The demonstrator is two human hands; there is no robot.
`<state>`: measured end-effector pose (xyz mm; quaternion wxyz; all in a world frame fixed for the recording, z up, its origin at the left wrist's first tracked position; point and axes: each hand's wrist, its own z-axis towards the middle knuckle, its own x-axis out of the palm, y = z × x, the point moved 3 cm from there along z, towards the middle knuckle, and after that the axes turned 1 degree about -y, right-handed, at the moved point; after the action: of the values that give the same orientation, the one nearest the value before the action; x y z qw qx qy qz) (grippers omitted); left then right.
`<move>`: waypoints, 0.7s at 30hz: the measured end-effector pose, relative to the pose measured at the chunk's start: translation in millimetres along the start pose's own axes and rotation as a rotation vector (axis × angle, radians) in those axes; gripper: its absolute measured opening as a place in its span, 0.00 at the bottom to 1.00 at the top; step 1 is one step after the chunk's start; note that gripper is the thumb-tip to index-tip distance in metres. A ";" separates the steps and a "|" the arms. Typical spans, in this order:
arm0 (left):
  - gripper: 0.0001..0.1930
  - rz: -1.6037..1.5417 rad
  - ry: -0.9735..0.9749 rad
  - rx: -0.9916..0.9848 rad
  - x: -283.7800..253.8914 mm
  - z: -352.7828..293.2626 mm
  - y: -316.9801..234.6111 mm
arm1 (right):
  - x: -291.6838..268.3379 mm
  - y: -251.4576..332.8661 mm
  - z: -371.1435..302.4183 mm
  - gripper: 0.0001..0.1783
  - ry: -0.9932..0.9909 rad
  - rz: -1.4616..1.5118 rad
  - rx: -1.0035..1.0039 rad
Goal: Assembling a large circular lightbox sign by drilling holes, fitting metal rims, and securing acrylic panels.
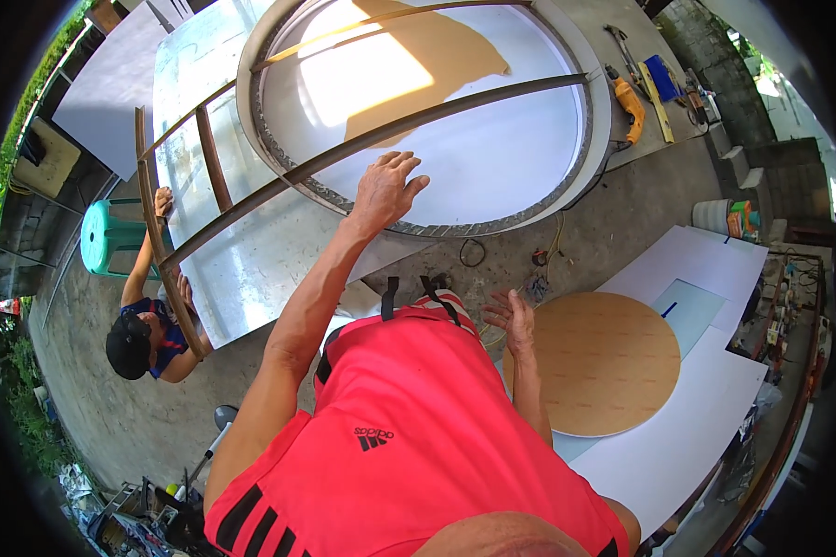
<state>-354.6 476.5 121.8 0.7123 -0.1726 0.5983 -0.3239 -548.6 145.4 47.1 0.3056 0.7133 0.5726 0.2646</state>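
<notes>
My left hand (387, 192) reaches forward with its fingers stretched out, over the near edge of a large round frame (474, 226). I cannot tell whether it touches the frame. Inside the frame lies a white panel (520, 167), partly covered by a tan patch. A rusty metal angle-bar frame (293, 174) lies across the round frame, just beyond my fingers. Lower down, my right hand (514, 320) hangs with its fingers apart and holds nothing. Beside it, a round brown board (613, 367) rests on white sheets (659, 464).
A co-worker (153, 343) crouches at the left, hands by the angle-bar frame's end and a shiny metal sheet (251, 278). A green stool (110, 232) stands behind. An orange power drill (630, 107), hammer (622, 46) and yellow level (657, 102) lie far right. Cables (555, 241) trail on the floor.
</notes>
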 end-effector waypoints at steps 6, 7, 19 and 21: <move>0.25 0.085 0.280 -0.129 56.8 3.3 -9.7 | -100.6 -51.4 -20.2 0.37 -0.064 -0.032 -0.014; 0.24 0.113 0.256 -0.071 58.6 2.8 -9.3 | -112.7 -55.4 -23.6 0.37 -0.049 -0.015 -0.047; 0.17 0.274 -0.028 -0.235 58.5 23.1 -35.7 | -165.4 -56.4 -52.0 0.27 -0.197 0.102 -0.107; 0.22 -0.012 -0.176 -0.208 74.1 31.8 -66.3 | -169.0 -53.3 -57.3 0.26 -0.233 0.132 -0.104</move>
<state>-335.3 374.1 116.1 0.7383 -0.2771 0.5627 -0.2480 -659.8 -4.0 41.6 0.3887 0.7583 0.4706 0.2289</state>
